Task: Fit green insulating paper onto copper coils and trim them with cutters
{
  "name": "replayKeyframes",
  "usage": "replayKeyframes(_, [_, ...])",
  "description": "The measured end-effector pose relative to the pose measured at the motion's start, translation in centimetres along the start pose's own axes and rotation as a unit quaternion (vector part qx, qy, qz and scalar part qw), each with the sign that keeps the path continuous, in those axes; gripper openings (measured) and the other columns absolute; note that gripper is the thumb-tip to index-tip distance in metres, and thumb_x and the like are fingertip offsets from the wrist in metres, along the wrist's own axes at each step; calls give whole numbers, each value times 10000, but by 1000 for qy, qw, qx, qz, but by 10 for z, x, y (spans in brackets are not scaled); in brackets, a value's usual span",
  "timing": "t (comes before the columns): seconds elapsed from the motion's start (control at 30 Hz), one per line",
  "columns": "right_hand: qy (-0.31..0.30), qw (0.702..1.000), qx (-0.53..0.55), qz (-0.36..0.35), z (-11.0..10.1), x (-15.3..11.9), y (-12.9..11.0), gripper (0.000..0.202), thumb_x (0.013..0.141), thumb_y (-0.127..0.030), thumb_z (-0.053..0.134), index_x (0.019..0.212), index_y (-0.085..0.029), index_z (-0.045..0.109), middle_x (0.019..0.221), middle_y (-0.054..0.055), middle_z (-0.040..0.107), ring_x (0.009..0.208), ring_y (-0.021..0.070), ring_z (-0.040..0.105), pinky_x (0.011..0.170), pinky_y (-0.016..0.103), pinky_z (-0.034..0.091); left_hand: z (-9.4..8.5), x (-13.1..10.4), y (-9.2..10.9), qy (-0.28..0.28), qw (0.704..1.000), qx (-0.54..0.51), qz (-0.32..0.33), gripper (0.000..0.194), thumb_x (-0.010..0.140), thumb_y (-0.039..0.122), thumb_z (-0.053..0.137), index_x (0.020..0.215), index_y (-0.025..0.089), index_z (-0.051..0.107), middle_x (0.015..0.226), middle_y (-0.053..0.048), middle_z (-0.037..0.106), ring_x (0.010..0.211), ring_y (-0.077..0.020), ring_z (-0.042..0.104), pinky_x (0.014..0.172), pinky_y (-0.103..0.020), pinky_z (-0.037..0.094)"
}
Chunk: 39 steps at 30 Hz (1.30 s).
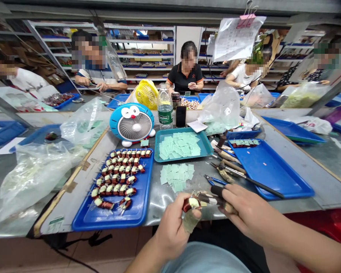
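My left hand [172,223] pinches a copper-wound coil [191,204] with a pale top; its thumb is wrapped in a greenish covering. My right hand [248,210], with a black cover on one finger, is closed around a worn pair of pliers [208,198]. The jaws meet the coil's right side, where wire ends stick out; their exact grip is hidden. To the left, a blue tray [125,222] bears rows of similar coils [113,189]. Just beyond my hands lies a loose heap of pale green squares [176,176].
A teal tray [184,157] holds more green squares. Blue-handled cutters [216,180], other hand tools [226,172] and a blue tray [272,167] lie right. Behind stand a blue fan [135,127], a bottle [165,110] and a phone [181,116]. Co-workers sit across the bench.
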State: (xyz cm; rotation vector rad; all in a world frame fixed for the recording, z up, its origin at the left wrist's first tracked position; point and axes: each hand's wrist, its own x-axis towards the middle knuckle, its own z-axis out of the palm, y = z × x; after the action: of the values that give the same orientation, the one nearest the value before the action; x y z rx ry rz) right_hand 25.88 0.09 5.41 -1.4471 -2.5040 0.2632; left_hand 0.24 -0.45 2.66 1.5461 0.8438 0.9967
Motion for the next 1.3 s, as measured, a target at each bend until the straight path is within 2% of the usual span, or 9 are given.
replayKeyframes(0.13, [-1, 1000, 7, -28, -5, 0, 11, 158, 955, -140, 448, 886, -113, 588, 1037, 51, 548, 933, 90, 423, 822, 192, 287, 1, -1, -7, -78, 969, -218, -88, 483, 970, 616, 542, 1053, 140, 560, 778, -34, 604, 646, -124, 587, 545, -204, 422])
replayKeyframes(0.23, [-18, 998, 4, -60, -5, 2, 16, 187, 982, -183, 441, 948, -121, 614, 1093, 67, 545, 953, 86, 433, 832, 193, 319, 3, -1, -11, -102, 944, -292, -117, 533, 909, 637, 628, 1030, 119, 589, 752, -33, 592, 579, -107, 603, 464, -165, 393])
replayKeyframes(0.33, [-9, 994, 1, -105, -4, 3, 19, 222, 974, -162, 413, 996, -135, 632, 1013, 71, 545, 894, 83, 403, 790, 193, 298, 5, -2, -12, -116, 932, -318, -126, 526, 895, 617, 663, 1013, 107, 616, 721, -34, 595, 557, -102, 612, 446, -145, 391])
replayKeyframes(0.47, [-15, 993, 7, -119, -6, 2, 22, 236, 962, -148, 395, 836, -99, 589, 895, 73, 523, 827, 84, 356, 746, 203, 254, 5, -4, -13, -123, 921, -344, -134, 501, 886, 589, 694, 1011, 108, 631, 709, -27, 588, 543, -95, 606, 429, -133, 376])
replayKeyframes(0.67, [-45, 994, 54, -80, -1, -2, 26, 275, 1023, -211, 405, 1216, -193, 601, 1174, 62, 539, 1021, 63, 472, 899, 181, 385, 9, -5, -21, -139, 910, -359, -153, 517, 866, 592, 716, 1009, 101, 640, 803, -53, 602, 524, -78, 594, 422, -141, 387])
replayKeyframes(0.83, [-20, 992, 33, -121, 8, 3, 35, 227, 975, -165, 418, 1003, -146, 643, 992, 67, 552, 898, 81, 421, 808, 181, 333, 13, 0, -16, -161, 907, -346, -180, 549, 836, 629, 727, 983, 110, 618, 781, -37, 578, 516, -79, 575, 418, -151, 386])
replayKeyframes(1.0, [-40, 999, 32, 11, 17, -7, 36, 282, 1018, -281, 432, 848, -91, 554, 933, 63, 544, 872, 70, 454, 786, 167, 356, 11, 5, -8, -66, 968, -196, -140, 532, 980, 590, 548, 1242, 129, 601, 878, -65, 618, 766, -127, 586, 698, -240, 477])
replayKeyframes(1.1, [-28, 993, 62, 99, 37, -30, 21, 354, 1037, -380, 437, 848, -92, 518, 856, 38, 539, 761, 34, 458, 697, 124, 376, 15, 4, -10, 7, 970, -209, -122, 597, 1018, 610, 436, 1412, 175, 549, 1006, -88, 626, 885, -159, 575, 881, -329, 473])
replayKeyframes(1.3, [-7, 993, 83, 86, 57, -52, -7, 286, 1010, -354, 492, 858, -117, 538, 880, 35, 558, 791, 32, 520, 714, 107, 439, 31, 4, -15, 47, 965, -240, -98, 495, 922, 383, 735, 1361, 243, 552, 1308, -114, 602, 1120, -211, 580, 987, -342, 456])
